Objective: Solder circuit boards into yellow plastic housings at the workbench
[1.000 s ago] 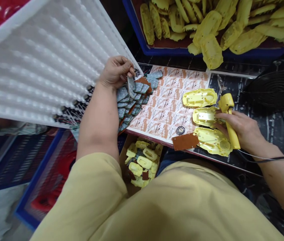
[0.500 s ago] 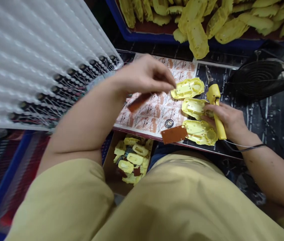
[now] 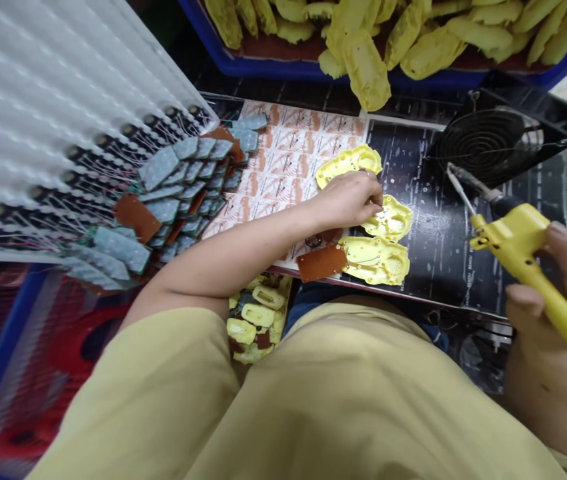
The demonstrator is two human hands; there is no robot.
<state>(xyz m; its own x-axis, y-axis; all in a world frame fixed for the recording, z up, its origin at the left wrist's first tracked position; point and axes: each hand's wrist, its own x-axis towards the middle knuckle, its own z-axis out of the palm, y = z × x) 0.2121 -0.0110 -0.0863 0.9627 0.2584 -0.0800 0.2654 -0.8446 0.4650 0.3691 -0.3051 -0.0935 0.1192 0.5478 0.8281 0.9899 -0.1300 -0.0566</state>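
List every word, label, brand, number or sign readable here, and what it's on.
"BEN…", repeated in white: on the black work surface; its remaining letters are too blurred to confirm.
Small print: on the orange-and-white sheet, too small and blurred to read.
Yellow hand tool: no readable text.
No numbers can be read.

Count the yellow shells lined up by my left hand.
3: the far shell beyond your left hand, the middle shell partly hidden under it, the near shell next to a brown board.
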